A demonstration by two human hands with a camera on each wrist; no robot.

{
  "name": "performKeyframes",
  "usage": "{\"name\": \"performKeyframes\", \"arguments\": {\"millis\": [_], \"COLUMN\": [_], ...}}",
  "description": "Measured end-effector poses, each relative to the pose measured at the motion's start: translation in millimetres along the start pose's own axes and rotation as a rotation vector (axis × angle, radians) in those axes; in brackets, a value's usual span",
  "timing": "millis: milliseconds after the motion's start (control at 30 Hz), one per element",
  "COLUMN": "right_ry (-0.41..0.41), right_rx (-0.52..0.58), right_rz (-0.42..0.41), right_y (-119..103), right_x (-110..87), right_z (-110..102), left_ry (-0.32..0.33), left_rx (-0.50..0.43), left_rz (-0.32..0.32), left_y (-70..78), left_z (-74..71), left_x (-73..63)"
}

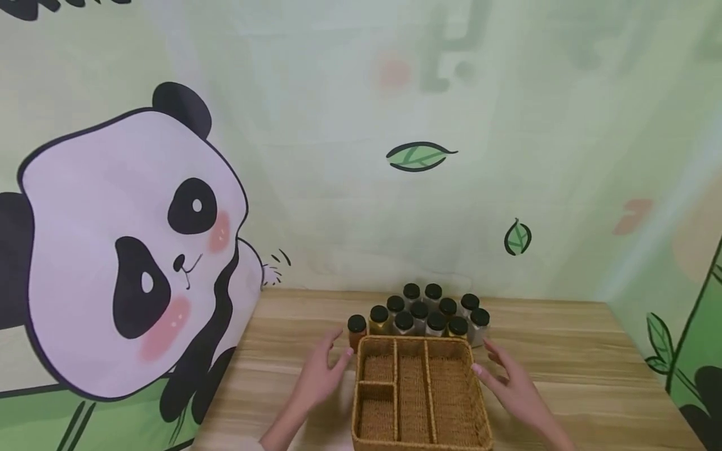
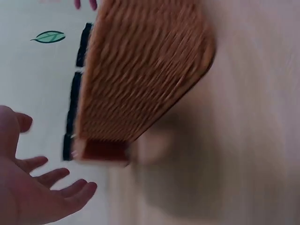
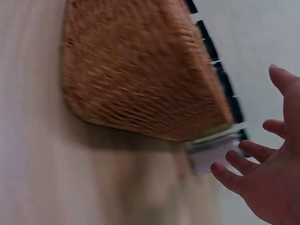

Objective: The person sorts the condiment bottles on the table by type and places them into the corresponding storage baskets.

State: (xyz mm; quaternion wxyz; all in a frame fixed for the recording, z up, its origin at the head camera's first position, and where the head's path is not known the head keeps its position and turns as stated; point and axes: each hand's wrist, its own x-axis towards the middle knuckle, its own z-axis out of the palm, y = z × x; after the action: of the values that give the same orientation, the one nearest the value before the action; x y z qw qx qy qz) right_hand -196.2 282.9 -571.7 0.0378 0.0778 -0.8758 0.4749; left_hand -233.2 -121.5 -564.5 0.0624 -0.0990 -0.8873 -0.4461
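A brown woven basket (image 1: 395,391) with several compartments stands on the wooden table, and no items show inside it. Behind it cluster several small jars (image 1: 403,322) with black lids. To the basket's left, my left hand (image 1: 323,376) hovers with fingers spread, apart from its wall. My right hand (image 1: 512,385) is at the other side, its thumb close to the basket's right rim; touching or not is hard to tell in the head view. In the wrist views, both the left hand (image 2: 37,187) and the right hand (image 3: 269,164) have loosely extended fingers and hold nothing.
The wooden table (image 1: 575,363) extends to both sides of the basket. Behind it hangs a pale green backdrop (image 1: 338,188) with a printed panda (image 1: 135,250) at the left and printed leaves. A jar with red contents (image 1: 356,332) stands at the row's left end.
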Motion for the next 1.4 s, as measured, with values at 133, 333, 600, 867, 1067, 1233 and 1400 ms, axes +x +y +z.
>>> {"name": "performKeyframes", "arguments": {"millis": [133, 333, 600, 867, 1067, 1233, 1400], "right_ry": [0.007, 0.063, 0.05, 0.071, 0.059, 0.071, 0.079], "right_rx": [0.138, 0.326, 0.364, 0.366, 0.378, 0.372, 0.332], "right_rz": [0.115, 0.171, 0.254, 0.289, 0.304, 0.296, 0.3], "right_y": [12.7, 29.5, 37.1, 37.6, 40.7, 40.0, 41.3], "right_x": [-3.3, -8.1, -12.9, -14.3, -14.3, -18.3, -21.2], "right_z": [16.2, 33.5, 48.1, 42.3, 39.4, 35.0, 29.9], "left_ry": [-0.02, -0.087, -0.196, -0.231, -0.223, -0.211, -0.213], "left_rx": [-0.136, -0.292, -0.554, -0.619, -0.617, -0.62, -0.621], "left_rz": [-0.118, -0.206, -0.322, -0.358, -0.341, -0.314, -0.296], "left_y": [-9.2, -13.4, -23.7, -22.4, -25.6, -22.9, -19.4], "left_z": [23.0, 42.1, 43.1, 45.2, 49.5, 54.0, 58.9], "left_x": [-12.4, -20.2, -27.3, -22.0, -21.4, -21.0, -19.9]}}
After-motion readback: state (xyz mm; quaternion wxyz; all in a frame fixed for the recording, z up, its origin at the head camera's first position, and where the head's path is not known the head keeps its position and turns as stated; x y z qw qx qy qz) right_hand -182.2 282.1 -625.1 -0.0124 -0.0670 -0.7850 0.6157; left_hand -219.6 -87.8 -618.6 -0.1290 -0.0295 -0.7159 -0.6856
